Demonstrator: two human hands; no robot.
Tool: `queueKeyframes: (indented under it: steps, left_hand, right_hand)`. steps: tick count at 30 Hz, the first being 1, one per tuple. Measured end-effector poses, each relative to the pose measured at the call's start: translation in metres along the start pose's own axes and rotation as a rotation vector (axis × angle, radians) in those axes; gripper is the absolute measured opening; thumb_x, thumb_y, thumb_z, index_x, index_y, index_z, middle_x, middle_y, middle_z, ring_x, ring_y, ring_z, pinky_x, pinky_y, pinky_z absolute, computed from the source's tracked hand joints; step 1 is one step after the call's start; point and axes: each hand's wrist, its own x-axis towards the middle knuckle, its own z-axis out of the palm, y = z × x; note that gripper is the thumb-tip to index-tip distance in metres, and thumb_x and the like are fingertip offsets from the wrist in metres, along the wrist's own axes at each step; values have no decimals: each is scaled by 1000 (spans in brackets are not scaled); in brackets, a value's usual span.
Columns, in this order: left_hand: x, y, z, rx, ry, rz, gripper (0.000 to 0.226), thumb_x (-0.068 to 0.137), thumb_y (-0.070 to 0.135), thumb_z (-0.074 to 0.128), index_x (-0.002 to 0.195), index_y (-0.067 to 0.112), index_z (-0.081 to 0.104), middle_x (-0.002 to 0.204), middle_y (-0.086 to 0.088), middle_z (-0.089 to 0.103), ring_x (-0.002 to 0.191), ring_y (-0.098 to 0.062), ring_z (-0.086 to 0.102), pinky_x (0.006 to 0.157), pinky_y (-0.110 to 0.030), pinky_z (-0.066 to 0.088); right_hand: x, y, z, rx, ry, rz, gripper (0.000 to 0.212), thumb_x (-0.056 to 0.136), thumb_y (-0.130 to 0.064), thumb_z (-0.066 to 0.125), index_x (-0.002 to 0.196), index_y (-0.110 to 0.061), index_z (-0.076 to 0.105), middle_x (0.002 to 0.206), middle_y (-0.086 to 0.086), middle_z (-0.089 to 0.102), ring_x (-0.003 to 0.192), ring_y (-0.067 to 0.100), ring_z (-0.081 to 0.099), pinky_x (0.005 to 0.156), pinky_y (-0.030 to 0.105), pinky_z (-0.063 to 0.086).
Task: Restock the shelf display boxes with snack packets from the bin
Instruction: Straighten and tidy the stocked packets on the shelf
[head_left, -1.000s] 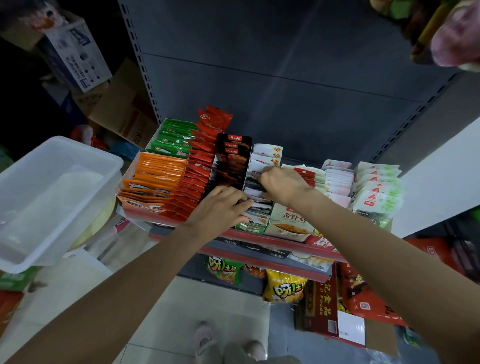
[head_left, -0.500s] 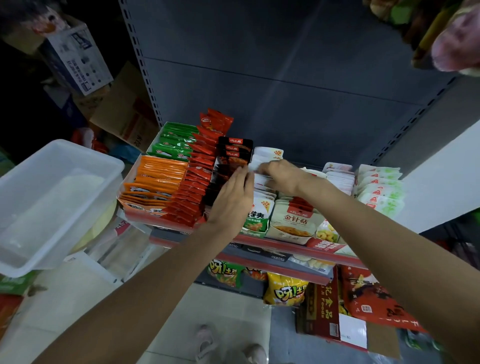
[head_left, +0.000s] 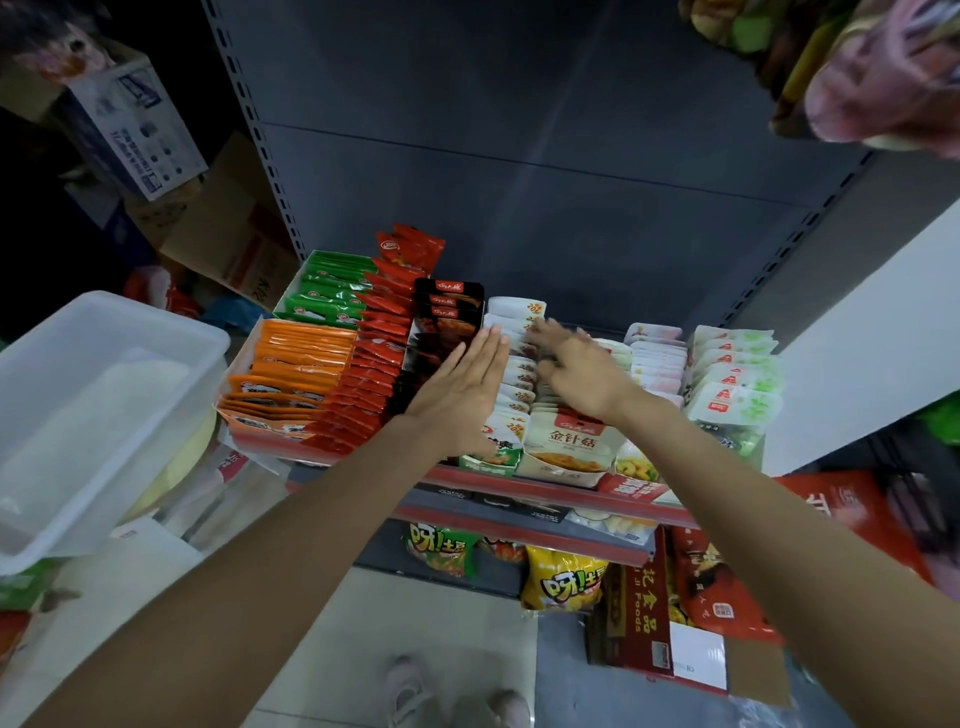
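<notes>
On the red-edged shelf (head_left: 545, 491) stand display boxes packed with upright snack packets. A row of white packets (head_left: 514, 374) runs front to back in the middle. My left hand (head_left: 460, 389) lies flat, fingers straight, against the left side of that row, beside the black packets (head_left: 441, 317). My right hand (head_left: 576, 364) spreads its fingers over the packets on the row's right side, slightly blurred; neither hand holds a packet. The clear plastic bin (head_left: 78, 410) sits at the left, and no packets show inside it.
Orange (head_left: 291, 364), red (head_left: 379, 364) and green packets (head_left: 327, 291) fill the left boxes; white-green packets (head_left: 737, 379) fill the right. Lower shelves hold yellow and green snack bags (head_left: 566, 582). A red carton (head_left: 649, 613) stands on the floor. Cardboard boxes (head_left: 135, 130) pile up at the back left.
Both hands have moved from the front of the white packet row towards the back. The left hand has opened from a curled grip into a flat palm; the right hand has spread its fingers.
</notes>
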Motion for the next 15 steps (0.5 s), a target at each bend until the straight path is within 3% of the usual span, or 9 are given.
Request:
queueKeyframes:
  steps: [3,7,9,11,15]
  left_hand:
    - [5,-5,-5,1,-48,32,122,76,55,66,145,4,-22,152,-13,-29,142,-21,-24,114,-33,-12]
    - [7,-12,-6,41,-12,46,125,73,66,62,146,4,-19,154,-11,-25,143,-20,-21,117,-33,-11]
    - [5,-11,-4,66,23,37,126,73,68,60,145,2,-20,154,-13,-25,143,-22,-22,117,-33,-12]
    - [5,-11,-2,59,38,12,128,72,68,60,144,1,-21,153,-14,-27,142,-23,-23,116,-33,-13]
    - [3,-12,0,29,43,7,125,74,66,61,144,0,-21,153,-16,-26,143,-25,-21,115,-33,-12]
  right_hand:
    - [8,6,-6,24,231,41,46,95,-7,44,140,-6,40,147,12,39,137,24,34,108,21,22]
    - [35,8,-5,-15,145,87,59,97,-15,48,148,-9,21,152,14,28,140,27,27,113,30,23]
    - [46,11,-4,-31,110,84,54,95,-18,52,145,-12,32,140,16,42,129,30,41,106,35,36]
    - [52,9,-2,-109,132,56,36,94,-19,54,130,-14,53,122,13,54,116,29,51,94,38,45]
    - [58,1,0,-319,104,85,25,95,-13,47,114,-14,63,109,13,63,101,34,60,72,34,44]
